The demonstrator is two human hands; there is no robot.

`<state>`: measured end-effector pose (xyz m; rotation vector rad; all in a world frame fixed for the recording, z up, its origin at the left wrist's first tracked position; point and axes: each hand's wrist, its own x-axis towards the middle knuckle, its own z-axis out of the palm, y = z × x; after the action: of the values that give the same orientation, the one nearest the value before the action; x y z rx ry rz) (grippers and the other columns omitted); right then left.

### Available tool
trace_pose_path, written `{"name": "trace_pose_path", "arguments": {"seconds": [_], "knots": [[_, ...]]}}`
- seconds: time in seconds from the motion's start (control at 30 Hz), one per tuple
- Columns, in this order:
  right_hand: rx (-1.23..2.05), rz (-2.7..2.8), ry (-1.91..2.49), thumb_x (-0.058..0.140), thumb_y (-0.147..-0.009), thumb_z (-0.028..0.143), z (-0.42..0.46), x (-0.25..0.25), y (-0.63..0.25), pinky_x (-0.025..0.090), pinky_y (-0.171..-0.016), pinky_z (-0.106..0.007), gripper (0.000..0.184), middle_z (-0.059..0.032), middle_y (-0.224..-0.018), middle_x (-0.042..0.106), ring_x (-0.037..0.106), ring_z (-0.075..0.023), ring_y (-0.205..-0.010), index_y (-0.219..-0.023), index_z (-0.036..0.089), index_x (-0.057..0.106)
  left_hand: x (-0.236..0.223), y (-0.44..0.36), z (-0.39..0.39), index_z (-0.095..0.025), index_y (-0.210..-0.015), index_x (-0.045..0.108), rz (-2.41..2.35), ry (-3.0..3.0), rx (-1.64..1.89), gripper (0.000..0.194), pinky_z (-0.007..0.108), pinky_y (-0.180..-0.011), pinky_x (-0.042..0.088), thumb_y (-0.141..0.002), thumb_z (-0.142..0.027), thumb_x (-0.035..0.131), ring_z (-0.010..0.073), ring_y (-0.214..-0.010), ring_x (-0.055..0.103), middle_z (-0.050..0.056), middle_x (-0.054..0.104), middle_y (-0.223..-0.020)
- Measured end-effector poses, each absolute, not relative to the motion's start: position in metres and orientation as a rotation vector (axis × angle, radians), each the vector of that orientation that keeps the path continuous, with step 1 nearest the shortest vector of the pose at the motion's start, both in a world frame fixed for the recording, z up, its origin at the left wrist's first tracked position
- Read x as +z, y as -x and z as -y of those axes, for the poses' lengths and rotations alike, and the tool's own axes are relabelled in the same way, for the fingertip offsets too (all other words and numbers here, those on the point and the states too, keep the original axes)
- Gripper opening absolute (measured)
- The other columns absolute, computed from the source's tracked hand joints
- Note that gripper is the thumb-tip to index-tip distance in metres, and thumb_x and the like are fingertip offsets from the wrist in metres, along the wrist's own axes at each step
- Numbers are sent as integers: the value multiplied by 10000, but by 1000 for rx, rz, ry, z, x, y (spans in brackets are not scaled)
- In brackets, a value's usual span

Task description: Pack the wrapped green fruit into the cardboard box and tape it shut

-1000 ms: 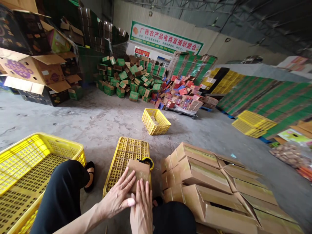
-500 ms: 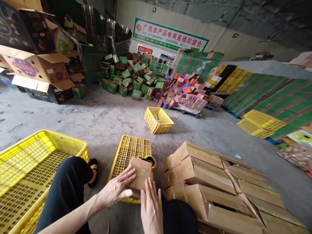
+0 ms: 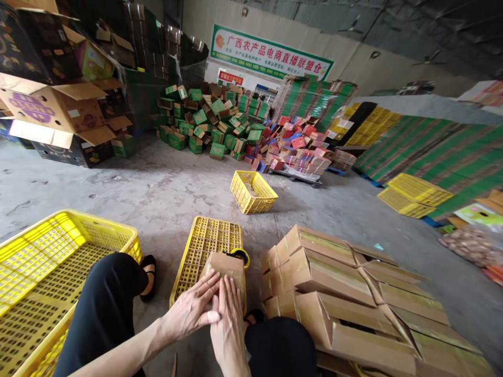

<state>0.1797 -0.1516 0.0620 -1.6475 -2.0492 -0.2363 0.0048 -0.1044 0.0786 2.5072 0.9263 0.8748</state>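
A small brown cardboard box (image 3: 225, 263) rests on an upturned yellow plastic crate (image 3: 196, 241) between my knees. Flat against the near part of the box lies my left hand (image 3: 194, 302), its fingers stretched out. My right hand (image 3: 228, 319) is pressed flat beside it, fingers extended, and the two hands touch around the thumbs. They cover the box's near side. A tape dispenser (image 3: 240, 255) with a black and yellow roll sits just behind the box, at the crate's right edge. Neither hand grips anything.
Stacked brown cardboard boxes (image 3: 338, 283) stand close on my right. A large yellow crate (image 3: 70, 230) is at my left knee. Another yellow crate (image 3: 254, 201) sits ahead on the concrete floor. Piles of green boxes (image 3: 212, 123) and red boxes (image 3: 294, 144) lie farther back.
My right hand has moved left and forward onto the box, next to my left hand. My left hand has shifted slightly right onto the box top. The view has turned slightly.
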Motion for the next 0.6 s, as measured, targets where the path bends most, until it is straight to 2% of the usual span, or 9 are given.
{"name": "trace_pose_path", "arguments": {"seconds": [0.13, 0.3, 0.47, 0.6], "knots": [[-187, 2128, 1665, 406, -1011, 171, 140, 73, -183, 455, -1208, -524, 709, -122, -1656, 459, 505, -319, -1491, -1705, 191, 260, 83, 2, 97, -251, -1687, 305, -900, -2498, 850, 757, 466, -1264, 396, -1061, -648, 457, 285, -1565, 368, 99, 435, -1664], [-175, 2162, 1702, 354, -1071, 174, 144, 77, -197, 416, -1230, -546, 618, -117, -1671, 439, 424, -304, -1546, -1687, 173, 306, 83, 9, 93, -214, -1649, 401, -937, -2510, 879, 772, 430, -1257, 409, -1045, -692, 440, 279, -1542, 415, 113, 492, -1627], [-179, 2184, 1607, 344, -1070, 174, 133, 75, -199, 409, -1244, -524, 601, -131, -1682, 424, 335, -303, -1591, -1670, 152, 349, 87, -10, 80, -156, -1586, 494, -1075, -2526, 926, 757, 508, -1248, 423, -1056, -690, 412, 320, -1538, 417, 153, 510, -1605], [-130, 2116, 1733, 307, -1076, 188, 112, 77, -203, 420, -1238, -495, 562, -152, -1643, 479, 422, -293, -1548, -1612, 120, 463, 89, -11, 70, -151, -1541, 555, -1051, -2566, 929, 760, 498, -1239, 444, -1048, -711, 408, 315, -1504, 477, 157, 565, -1559]]}}
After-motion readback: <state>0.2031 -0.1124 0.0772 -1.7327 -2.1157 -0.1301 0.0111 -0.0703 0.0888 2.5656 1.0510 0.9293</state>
